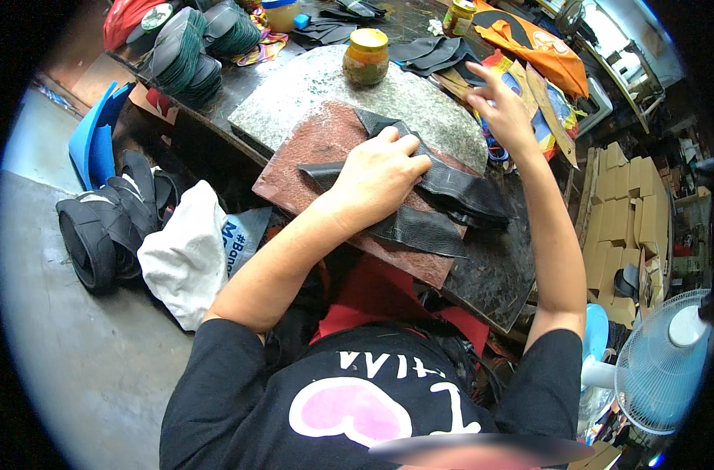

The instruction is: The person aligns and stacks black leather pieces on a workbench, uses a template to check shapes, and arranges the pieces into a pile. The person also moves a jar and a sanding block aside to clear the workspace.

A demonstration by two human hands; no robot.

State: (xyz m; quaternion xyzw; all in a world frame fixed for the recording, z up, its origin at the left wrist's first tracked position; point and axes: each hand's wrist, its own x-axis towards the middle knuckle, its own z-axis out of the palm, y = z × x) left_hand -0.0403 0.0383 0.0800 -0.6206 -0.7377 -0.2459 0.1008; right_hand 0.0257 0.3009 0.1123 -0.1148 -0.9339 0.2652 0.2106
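Observation:
My left hand is closed, its fingers curled over a black leather piece. This piece lies folded on a reddish-brown board. A flatter black leather flap sticks out below the hand, and a narrow black end shows to its left. My right hand is raised to the right of the board, apart from the leather. Its index finger is stretched out and I see nothing in it. Just beyond the board, a jar with a yellow lid stands on a pale speckled slab.
Stacked dark rounded pieces sit at the far left of the table. More black pieces and an orange bag lie at the back right. A white fan stands at right, near cardboard boxes. Black rolls are at left.

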